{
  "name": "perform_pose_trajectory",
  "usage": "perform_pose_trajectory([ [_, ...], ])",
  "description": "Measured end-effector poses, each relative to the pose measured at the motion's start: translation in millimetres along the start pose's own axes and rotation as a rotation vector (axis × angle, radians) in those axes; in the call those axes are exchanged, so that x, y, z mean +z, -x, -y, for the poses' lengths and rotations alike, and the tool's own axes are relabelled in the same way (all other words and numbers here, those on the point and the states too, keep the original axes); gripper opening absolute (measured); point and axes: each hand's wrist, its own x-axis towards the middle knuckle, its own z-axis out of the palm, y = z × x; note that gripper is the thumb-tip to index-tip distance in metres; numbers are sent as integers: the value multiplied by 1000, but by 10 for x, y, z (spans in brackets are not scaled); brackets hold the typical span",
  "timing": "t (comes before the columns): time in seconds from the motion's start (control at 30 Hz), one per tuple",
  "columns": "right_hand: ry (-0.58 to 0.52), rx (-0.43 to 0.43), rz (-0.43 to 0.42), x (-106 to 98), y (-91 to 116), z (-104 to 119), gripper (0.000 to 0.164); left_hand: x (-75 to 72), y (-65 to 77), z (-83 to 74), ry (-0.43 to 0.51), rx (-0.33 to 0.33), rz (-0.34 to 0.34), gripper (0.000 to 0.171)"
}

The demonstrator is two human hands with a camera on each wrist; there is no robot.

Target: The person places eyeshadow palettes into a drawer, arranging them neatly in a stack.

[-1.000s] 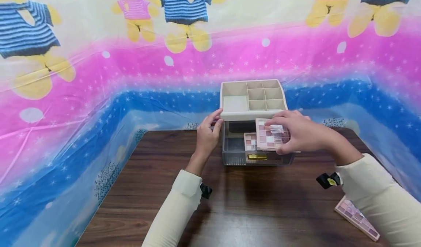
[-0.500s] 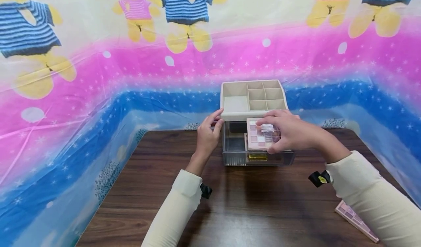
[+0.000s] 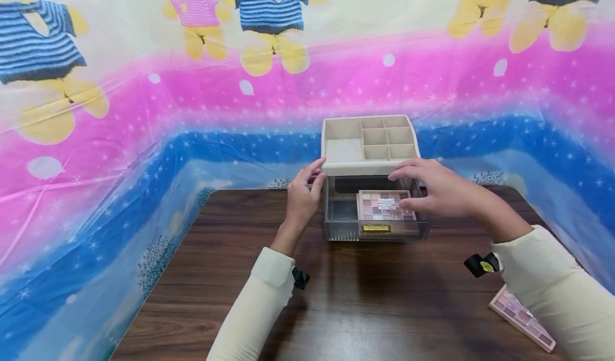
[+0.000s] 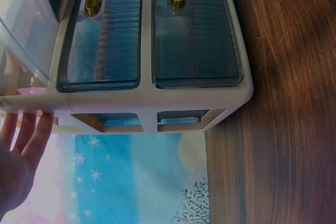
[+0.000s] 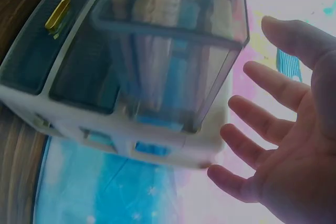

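The spread left hand [image 3: 302, 196] touches the organizer [image 3: 357, 169]; the spread right hand [image 3: 444, 191], if lowered carelessly, could knock the palette [image 3: 372, 210] askew.

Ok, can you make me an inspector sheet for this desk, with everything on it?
Surface: brown wood-grain table.
Job's things: cream organizer; its clear drawer is pulled open, with makeup palettes inside.
Clutter: a loose palette on the table, partly hidden by the right sleeve.
Hands: left hand touches the organizer's side; right hand, fingers spread, holds nothing.
Cables: nothing seen.
Surroundings: bear-print cloth behind.
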Motion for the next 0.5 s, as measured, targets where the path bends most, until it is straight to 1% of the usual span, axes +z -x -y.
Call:
perform_pose_trajectory([
  [0.13,-8,21,-45,15,152,-157,48,0,10,-5,1,-11,9,34],
  [0.23,5,57,-62,41,312,-297,48,0,16,-2,5,-20,9,34],
  [0.37,6,128,-46,114,562,-510,57,-5,22,3,9,-24,7,34],
  [0.5,19,190,-15,216,768,-695,66,-11,18,9,11,-28,6,34],
])
